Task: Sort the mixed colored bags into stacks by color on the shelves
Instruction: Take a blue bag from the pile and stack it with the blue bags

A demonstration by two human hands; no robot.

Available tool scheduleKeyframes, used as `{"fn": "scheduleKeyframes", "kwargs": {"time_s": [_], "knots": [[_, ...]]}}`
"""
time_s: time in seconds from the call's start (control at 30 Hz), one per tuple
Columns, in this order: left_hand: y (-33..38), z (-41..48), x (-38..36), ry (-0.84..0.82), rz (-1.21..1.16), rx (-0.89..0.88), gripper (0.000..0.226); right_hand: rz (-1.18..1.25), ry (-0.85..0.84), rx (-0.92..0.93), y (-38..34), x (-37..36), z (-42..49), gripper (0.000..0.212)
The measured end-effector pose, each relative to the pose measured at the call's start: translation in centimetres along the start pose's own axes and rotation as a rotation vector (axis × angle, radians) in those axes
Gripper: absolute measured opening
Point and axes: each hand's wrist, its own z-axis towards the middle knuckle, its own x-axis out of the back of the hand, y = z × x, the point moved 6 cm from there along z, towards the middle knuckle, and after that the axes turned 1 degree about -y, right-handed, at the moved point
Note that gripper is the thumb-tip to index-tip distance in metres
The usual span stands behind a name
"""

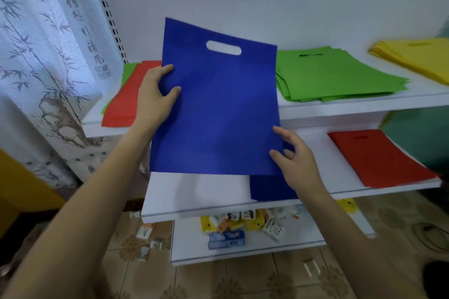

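A flat blue bag (pixel 218 104) with a cut-out handle is held up in front of the shelves. My left hand (pixel 156 94) grips its left edge, thumb on the front. My right hand (pixel 295 156) pinches its lower right corner. Below it, more blue bags (pixel 269 189) lie on the middle shelf (pixel 194 199). On the top shelf (pixel 364 104) sit a mixed red and green pile (pixel 124 99) at the left, a green stack (pixel 332 75) in the middle and a yellow stack (pixel 415 56) at the right. A red stack (pixel 381 158) lies on the middle shelf's right.
The bottom shelf (pixel 303 243) holds small boxes and packets (pixel 240 226). More small boxes (pixel 148 240) lie on the tiled floor. A bamboo-print curtain (pixel 43 68) hangs at the left.
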Motion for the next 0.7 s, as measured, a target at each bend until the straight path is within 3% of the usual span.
{"fn": "scheduleKeyframes", "kwargs": {"time_s": [0.1,0.3,0.47,0.7], "knots": [[2.9,-6.8,-2.6,0.038,-0.069,-0.064,0.042,-0.043,0.02,0.003,4.2,3.8,-4.7,0.043],[4.3,-21.2,-11.0,0.015,-0.153,0.065,0.036,-0.155,0.061,-0.122,13.7,10.3,-14.5,0.046],[2.8,-30.1,-19.7,-0.227,-0.169,0.294,0.037,-0.248,0.019,-0.365,21.2,14.0,-20.0,0.045],[-0.6,-32.6,-27.0,-0.557,-0.053,0.443,0.045,-0.355,-0.057,-0.546,26.0,16.2,-20.0,0.045]]}}
